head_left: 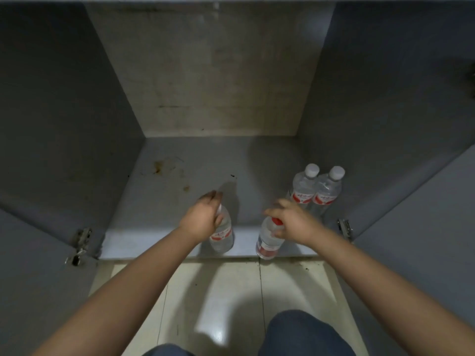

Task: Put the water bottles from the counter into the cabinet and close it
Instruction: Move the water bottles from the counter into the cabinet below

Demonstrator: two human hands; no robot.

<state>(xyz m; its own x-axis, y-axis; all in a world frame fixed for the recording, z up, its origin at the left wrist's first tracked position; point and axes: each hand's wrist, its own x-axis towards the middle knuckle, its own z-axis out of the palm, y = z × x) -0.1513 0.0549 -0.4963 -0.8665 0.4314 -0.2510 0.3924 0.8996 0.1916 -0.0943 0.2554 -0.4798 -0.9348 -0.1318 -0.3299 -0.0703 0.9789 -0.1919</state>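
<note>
4 clear, red-labelled water bottles (314,191) in open grey cabinet (180,181).

left hand (204,222) curled, gripping; right hand (293,219) curled, gripping; arms outstretched

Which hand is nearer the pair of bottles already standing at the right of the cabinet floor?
Right. The right hand, gripping a bottle at the cabinet's front edge, sits just in front of the standing pair. The left hand, holding another bottle, is farther left.
</note>
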